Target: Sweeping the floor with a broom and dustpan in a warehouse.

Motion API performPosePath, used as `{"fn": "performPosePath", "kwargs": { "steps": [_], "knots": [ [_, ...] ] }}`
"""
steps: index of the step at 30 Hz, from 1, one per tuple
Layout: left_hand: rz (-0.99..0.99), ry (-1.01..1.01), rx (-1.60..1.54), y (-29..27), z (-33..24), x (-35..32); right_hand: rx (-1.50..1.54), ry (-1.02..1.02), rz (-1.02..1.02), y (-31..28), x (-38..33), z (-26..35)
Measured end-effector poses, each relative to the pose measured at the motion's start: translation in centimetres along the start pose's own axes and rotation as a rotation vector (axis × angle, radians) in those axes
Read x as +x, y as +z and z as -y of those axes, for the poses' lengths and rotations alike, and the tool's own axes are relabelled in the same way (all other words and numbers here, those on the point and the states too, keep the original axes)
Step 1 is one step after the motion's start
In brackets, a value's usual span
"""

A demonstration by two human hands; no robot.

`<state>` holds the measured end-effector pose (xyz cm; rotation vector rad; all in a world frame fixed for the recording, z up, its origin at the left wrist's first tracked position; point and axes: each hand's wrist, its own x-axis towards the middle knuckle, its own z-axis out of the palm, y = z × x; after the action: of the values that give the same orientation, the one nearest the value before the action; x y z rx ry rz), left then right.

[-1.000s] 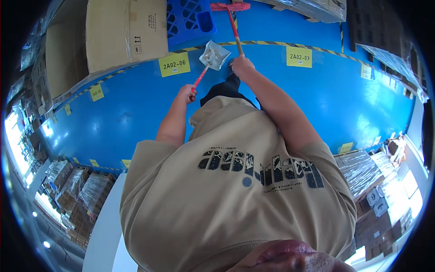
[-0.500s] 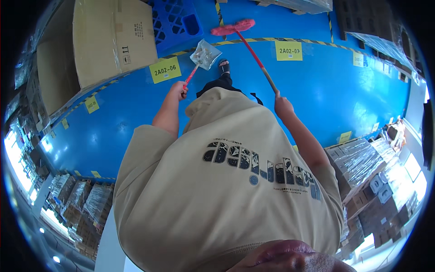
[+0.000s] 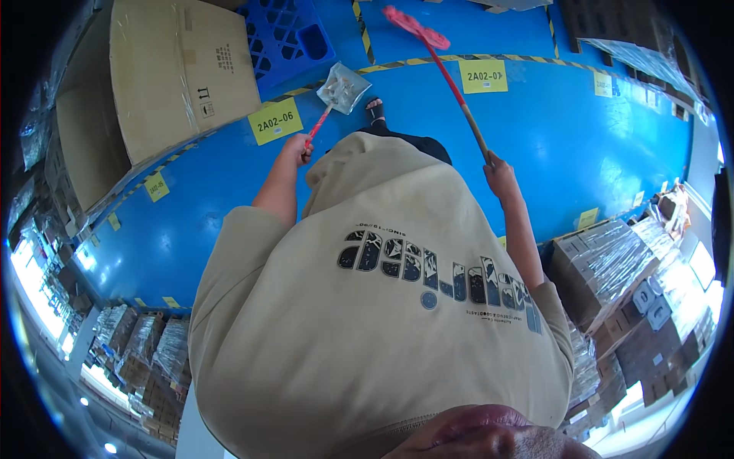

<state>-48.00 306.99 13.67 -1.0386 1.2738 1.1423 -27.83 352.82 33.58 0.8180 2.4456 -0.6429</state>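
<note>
My left hand (image 3: pixel 303 148) is closed round the pinkish-red handle of a dustpan (image 3: pixel 344 89). Its pale, see-through pan is out over the blue floor beside my foot and has some light-coloured bits in it, too small to name. In my right hand (image 3: pixel 501 177) is the tan upper end of a long pole, red lower down. The pole belongs to a mop (image 3: pixel 418 29) with a fluffy pink head, which rests on the floor ahead, past the striped floor tape.
A big open cardboard box (image 3: pixel 183 84) stands at the left, next to a blue plastic pallet (image 3: pixel 283 38). Yellow floor labels (image 3: pixel 483 76) lie along the black-and-yellow tape (image 3: pixel 397 64). Film-wrapped stacks of cartons (image 3: pixel 604 260) line the right side; more stand behind at lower left.
The mop head has turned and slid a little farther away and to the right. My right hand has moved right and slightly down. The dustpan stays nearly in place; my foot has shifted slightly.
</note>
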Motion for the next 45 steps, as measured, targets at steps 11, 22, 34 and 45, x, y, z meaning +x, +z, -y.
{"fn": "performPosePath", "kwargs": {
  "steps": [11,22,34,45],
  "knots": [
    [-0.023,0.047,0.102,1.9,-3.7,3.4,-0.163,0.000,0.129,2.0,1.8,3.0],
    [-0.060,0.035,0.197,3.9,-6.7,2.8,0.140,0.059,0.311,-0.7,0.1,6.3],
    [-0.092,0.055,0.203,3.5,-6.0,3.1,0.699,0.163,0.552,-3.8,-2.3,4.4],
    [-0.084,0.037,0.158,3.3,-5.6,2.7,0.239,0.100,0.293,-1.8,1.1,6.7]
  ]
}}
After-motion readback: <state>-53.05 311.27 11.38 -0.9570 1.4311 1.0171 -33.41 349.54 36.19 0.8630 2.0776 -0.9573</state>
